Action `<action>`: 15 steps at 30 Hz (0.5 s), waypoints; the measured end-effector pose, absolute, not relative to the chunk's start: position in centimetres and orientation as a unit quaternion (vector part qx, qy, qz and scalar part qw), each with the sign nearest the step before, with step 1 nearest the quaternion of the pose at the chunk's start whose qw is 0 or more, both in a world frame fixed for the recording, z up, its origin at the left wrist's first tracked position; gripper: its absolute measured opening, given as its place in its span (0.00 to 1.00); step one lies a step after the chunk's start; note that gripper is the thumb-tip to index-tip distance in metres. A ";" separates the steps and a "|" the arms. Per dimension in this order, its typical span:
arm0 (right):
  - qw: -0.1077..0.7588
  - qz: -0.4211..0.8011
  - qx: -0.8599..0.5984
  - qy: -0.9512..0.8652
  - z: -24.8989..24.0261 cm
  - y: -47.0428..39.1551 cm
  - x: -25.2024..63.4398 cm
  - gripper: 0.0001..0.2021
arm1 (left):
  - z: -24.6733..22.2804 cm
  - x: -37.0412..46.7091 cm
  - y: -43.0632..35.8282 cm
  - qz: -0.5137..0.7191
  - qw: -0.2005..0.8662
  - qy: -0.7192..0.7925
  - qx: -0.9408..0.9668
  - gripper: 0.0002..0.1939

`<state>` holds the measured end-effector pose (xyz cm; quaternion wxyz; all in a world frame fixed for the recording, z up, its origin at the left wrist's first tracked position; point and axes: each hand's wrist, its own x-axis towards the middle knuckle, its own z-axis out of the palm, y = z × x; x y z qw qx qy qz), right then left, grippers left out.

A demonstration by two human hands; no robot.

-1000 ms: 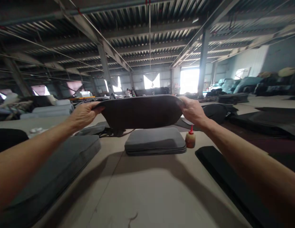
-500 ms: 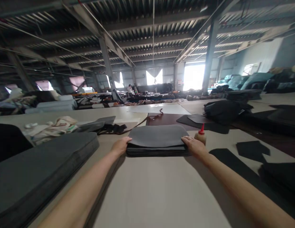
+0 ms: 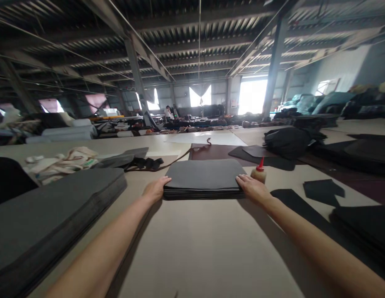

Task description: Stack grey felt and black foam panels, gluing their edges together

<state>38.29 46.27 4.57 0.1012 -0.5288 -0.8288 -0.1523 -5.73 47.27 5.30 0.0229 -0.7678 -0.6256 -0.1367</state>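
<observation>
A neat stack of dark grey sheets with rounded corners lies flat on the pale table ahead of me. Its top sheet rests level with the layers below. My left hand grips the left edge near the front corner, fingers bent over the top. At the opposite edge, my right hand has its fingertips on the sheet's corner; the thumbs are hidden. Just behind the right hand stands a squeeze bottle with a red nozzle and tan contents.
A long, thick pile of dark grey pieces occupies the left side. Cream cloth lies behind it. Cut dark pieces and another dark stack are on the right. A black bundle sits farther back.
The top sheet's front edge, slightly raised earlier, has settled onto the stack between both hands. The whole view has shifted slightly; the hands keep their places at the sides.
</observation>
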 end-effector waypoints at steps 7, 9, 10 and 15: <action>0.107 -0.164 -0.529 -0.826 3.9 45.8 38.3 0.27 | 6.2 -5.8 45.2 -0.108 0.033 -0.634 -0.765 0.36; 0.106 -0.166 -0.528 -0.826 4.5 44.6 38.5 0.28 | 7.0 -5.9 43.7 -0.104 0.038 -0.634 -0.766 0.38; 0.111 -0.168 -0.523 -0.828 5.0 43.6 38.9 0.30 | 7.2 -6.0 42.7 -0.105 0.038 -0.631 -0.768 0.38; 0.218 -0.162 -0.502 -0.821 9.3 35.9 44.1 0.26 | 5.1 -6.6 34.7 -0.123 0.043 -0.535 -0.835 0.32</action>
